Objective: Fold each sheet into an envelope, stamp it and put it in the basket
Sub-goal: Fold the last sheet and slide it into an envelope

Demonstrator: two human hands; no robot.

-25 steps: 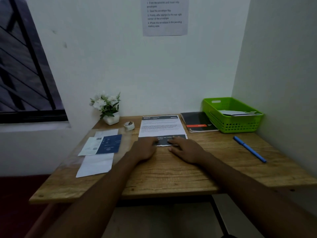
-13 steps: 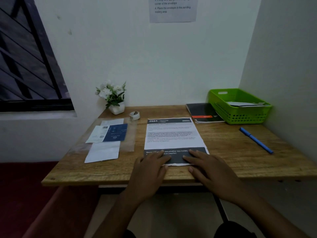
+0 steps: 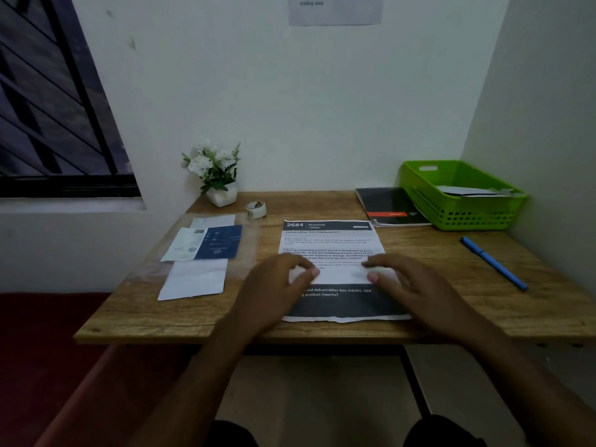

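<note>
The printed sheet [image 3: 329, 243] lies flat on the worktop [image 3: 451, 304], directly in front of the person. Its long axis runs straight away from them and its near short edge sits close to the worktop's front edge. Both hands are over its lower middle, the left hand [image 3: 274, 288] on the left half and the right hand [image 3: 419, 288] on the right, equally near. The fingers [image 3: 303, 264] are bent inward toward each other and blurred, so I cannot tell whether they press the paper, pinch it or only hover. The near edge lies back from the fingertips, toward the wrists. A first fold would likely carry that edge away toward the header. The green basket [image 3: 467, 217] sits at the far right corner, well apart, closer to the right hand.
</note>
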